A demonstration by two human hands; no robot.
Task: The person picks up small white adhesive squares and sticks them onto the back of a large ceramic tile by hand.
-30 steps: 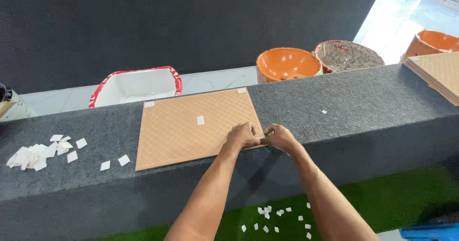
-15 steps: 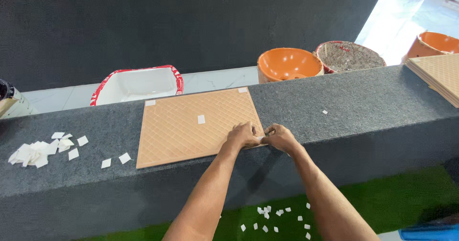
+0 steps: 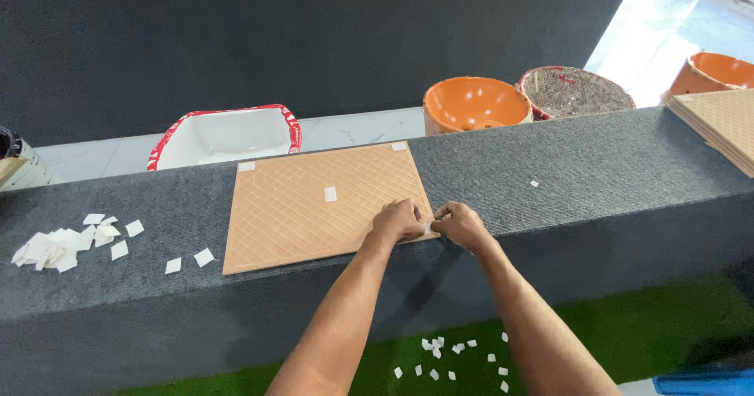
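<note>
Hands point(image 3: 430, 225) unmoved at tile point(image 3: 314, 207) corner

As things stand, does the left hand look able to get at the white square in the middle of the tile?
Probably yes. The left hand rests at the tile's near right corner, and the white square lies just beyond it on bare tile, with nothing between them.

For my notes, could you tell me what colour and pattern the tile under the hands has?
The tile is light orange-tan with a raised diamond grid, seen in the head view.
</note>
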